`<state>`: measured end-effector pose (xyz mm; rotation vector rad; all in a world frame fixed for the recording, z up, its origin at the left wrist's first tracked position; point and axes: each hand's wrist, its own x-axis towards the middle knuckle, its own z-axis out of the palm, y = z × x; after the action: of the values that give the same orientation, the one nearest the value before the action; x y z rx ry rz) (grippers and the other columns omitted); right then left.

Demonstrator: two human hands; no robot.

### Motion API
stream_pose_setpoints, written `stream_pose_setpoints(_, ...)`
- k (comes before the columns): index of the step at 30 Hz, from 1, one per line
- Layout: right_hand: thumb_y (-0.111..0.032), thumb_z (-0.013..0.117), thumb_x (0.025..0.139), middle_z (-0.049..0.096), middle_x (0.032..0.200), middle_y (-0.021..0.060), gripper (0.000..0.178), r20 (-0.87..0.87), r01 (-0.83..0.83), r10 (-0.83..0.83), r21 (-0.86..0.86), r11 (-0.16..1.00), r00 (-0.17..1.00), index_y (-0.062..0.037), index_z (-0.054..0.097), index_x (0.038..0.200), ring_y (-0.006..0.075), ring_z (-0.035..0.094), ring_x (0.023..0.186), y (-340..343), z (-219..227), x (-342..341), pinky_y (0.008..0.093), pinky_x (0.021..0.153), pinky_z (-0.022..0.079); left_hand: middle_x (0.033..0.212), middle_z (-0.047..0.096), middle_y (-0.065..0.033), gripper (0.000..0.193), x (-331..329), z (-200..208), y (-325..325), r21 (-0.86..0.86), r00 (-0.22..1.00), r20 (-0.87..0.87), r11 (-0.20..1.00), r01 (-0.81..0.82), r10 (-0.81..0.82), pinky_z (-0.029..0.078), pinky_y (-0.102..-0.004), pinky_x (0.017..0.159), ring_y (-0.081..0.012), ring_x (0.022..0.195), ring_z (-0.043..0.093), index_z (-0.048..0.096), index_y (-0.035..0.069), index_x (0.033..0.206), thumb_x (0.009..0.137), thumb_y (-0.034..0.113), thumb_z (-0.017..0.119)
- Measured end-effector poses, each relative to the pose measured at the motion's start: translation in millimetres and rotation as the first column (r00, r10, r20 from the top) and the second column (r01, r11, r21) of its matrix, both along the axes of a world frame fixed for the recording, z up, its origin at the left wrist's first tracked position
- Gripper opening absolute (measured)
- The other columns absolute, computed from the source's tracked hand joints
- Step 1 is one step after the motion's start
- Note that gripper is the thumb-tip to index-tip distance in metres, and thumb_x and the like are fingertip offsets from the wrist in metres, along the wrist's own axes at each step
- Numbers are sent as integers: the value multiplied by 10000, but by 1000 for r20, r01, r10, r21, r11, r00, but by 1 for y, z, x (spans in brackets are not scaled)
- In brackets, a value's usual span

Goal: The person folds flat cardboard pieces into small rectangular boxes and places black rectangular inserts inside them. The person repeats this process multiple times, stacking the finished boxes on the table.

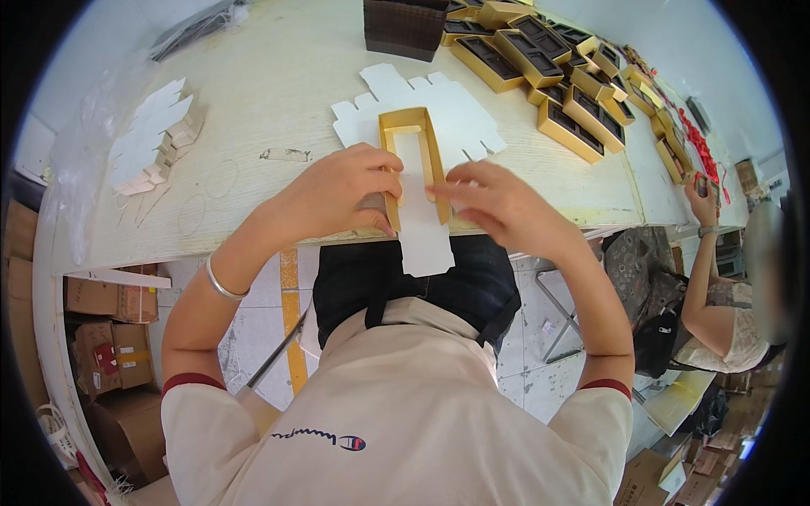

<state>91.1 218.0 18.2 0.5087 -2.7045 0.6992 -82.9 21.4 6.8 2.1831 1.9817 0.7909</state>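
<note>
A partly folded gold cardboard box (431,139) with a white inside lies at the table's front edge. Its far end and two long side walls stand up, while the white near flap (427,252) sticks out flat past the edge over my lap. My left hand (354,187) is closed around the left wall, fingers over its top and thumb low by the near corner. At the right wall, my right hand (504,205) has fingertips reaching over to the inner face; it is slightly blurred. Flat white box blanks (460,114) with notched edges lie under and behind the box.
Several gold boxes with dark inserts (582,118) are heaped at the far right. A dark brown stack (405,29) stands at the back. White folded blanks (156,139) sit at left, near clear plastic (97,160). Another person's hand (702,202) shows at right; cardboard cartons (118,358) fill a lower shelf.
</note>
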Motion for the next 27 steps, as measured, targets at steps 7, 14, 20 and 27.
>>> stream_pose_setpoints(7, -7, 680, 738, 580, 820, 100, 140, 19, 10, -11, 8, 1000, 1000, -25, 607, 856, 296, 562, 802, 1, -17, -18, 366, 709, 457, 839, 611, -35, 153, 5, -5, 9, -7, 996, 17, 996, -86, 86, 468, -338, 689, -227, 840, 582, 626, 85, 806, 746, 176, 733)
stream_pose_setpoints(14, 6, 649, 737, 566, 748, 128, 258, 279, 285, -188, -363, 887, 942, -14, 524, 961, 304, 574, 746, -29, -23, -19, 390, 662, 456, 744, 597, -68, 112, 31, -2, 18, -95, 941, 201, 962, -257, 272, 461, -345, 608, -251, 675, 589, 619, 50, 756, 760, 126, 701)
stream_pose_setpoints(20, 5, 675, 704, 559, 1003, 156, 508, 35, 152, -149, -97, 984, 988, -59, 496, 1174, 321, 564, 900, -30, -9, 7, 399, 783, 456, 724, 603, -89, 97, 24, -10, 16, -78, 904, 347, 968, -237, 249, 460, -312, 595, -227, 636, 579, 645, 23, 768, 738, 87, 712)
stream_pose_setpoints(27, -6, 731, 682, 549, 1047, 123, 405, -286, 99, -85, 35, 994, 955, -47, 553, 1044, 288, 556, 923, -26, -34, 1, 367, 804, 455, 715, 583, -71, 123, 15, -3, 20, -136, 942, 275, 977, -162, 194, 431, -256, 576, -134, 603, 523, 655, -9, 817, 803, 110, 683)
